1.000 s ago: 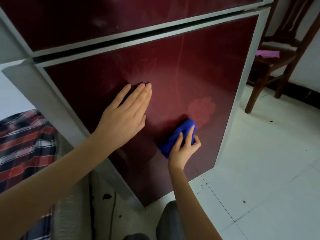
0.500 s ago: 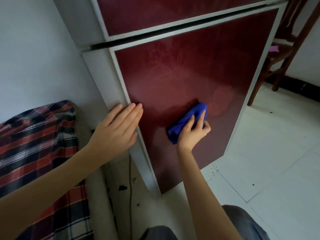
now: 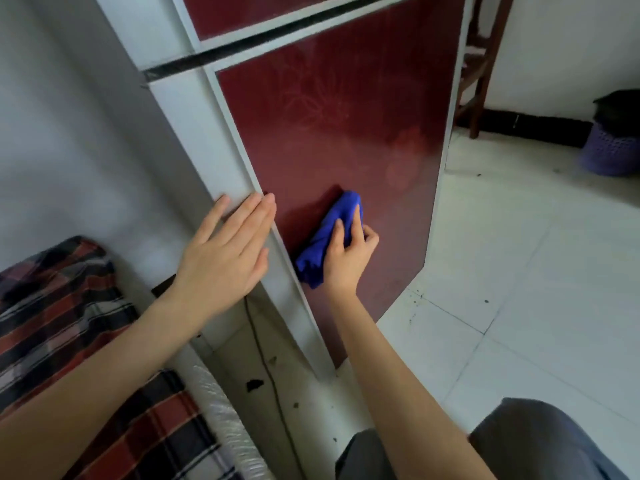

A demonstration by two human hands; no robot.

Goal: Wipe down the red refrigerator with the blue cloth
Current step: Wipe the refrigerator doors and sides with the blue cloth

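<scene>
The red refrigerator [image 3: 346,126] fills the upper middle, its lower door glossy dark red with a pale grey frame and side. The blue cloth [image 3: 327,237] is bunched up against the lower part of that door. My right hand [image 3: 349,258] grips the cloth and presses it on the red panel. My left hand [image 3: 228,251] lies flat with straight fingers on the grey left edge of the door, fingertips at the frame's corner.
A plaid red-and-black blanket [image 3: 62,327] lies at the lower left beside the fridge. A black cord [image 3: 263,344] runs down the floor gap. A wooden chair [image 3: 478,71] stands behind the fridge at right, a purple basket [image 3: 609,150] at far right, on white floor tiles [image 3: 519,271].
My left hand slid from the red panel leftward onto the grey door edge. The cloth and right hand moved left and down on the door. The view swung right.
</scene>
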